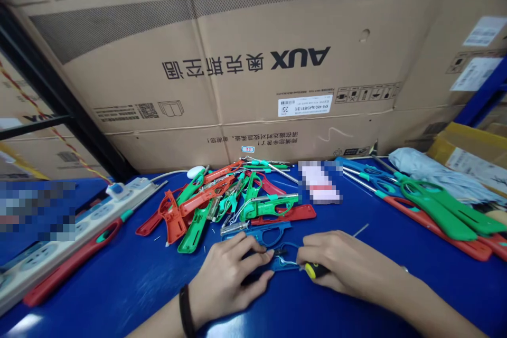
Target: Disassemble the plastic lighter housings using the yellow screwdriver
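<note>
My left hand (227, 280) presses on and grips a blue plastic tool housing (283, 263) lying on the blue tabletop (119, 306). A thin wire runs through the housing. My right hand (336, 259) holds a screwdriver with a yellow and black handle (315, 270), and its tip reaches into the housing between my hands. The tip itself is hidden by my fingers. Just beyond my hands lies a heap of red, green and blue plastic tool parts (222, 206), some with metal pieces and wires.
Long green and red handled tools (439, 211) lie at the right beside a grey plastic bag (435, 177). A white power strip (83, 227) and a red handle (71, 261) lie at the left. A large cardboard carton (253, 63) stands behind the table.
</note>
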`<state>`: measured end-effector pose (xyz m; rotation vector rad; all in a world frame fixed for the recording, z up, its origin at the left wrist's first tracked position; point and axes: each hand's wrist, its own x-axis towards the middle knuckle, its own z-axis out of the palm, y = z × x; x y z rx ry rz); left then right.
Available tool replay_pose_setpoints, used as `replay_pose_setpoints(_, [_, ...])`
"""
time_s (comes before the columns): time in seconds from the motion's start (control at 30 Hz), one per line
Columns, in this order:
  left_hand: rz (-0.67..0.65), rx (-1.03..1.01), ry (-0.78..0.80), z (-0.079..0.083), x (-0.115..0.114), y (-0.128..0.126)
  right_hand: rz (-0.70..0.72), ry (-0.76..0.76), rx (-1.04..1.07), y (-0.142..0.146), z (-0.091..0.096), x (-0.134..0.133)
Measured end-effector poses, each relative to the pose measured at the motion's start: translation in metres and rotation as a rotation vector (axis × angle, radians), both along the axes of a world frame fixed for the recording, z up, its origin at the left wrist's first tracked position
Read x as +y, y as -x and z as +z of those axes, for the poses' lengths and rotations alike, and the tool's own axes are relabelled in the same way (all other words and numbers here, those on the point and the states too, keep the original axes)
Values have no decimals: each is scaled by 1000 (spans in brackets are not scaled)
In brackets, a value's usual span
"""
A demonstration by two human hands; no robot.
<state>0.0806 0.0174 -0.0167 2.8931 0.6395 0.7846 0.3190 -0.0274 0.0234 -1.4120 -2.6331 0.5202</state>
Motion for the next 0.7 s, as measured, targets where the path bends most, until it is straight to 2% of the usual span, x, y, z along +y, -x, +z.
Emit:
replay_pose_setpoints(0.27, [-1, 70, 182, 8, -9, -12, -35, 39, 156, -6, -8, 0])
replay_pose_setpoints(0.4, [-26, 78, 213, 7, -10, -20, -29, 48, 178, -3, -8, -1])
replay_pose_setpoints(0.7, [-15, 61, 228, 1, -9, -18, 23, 19, 161, -3, -9, -2])
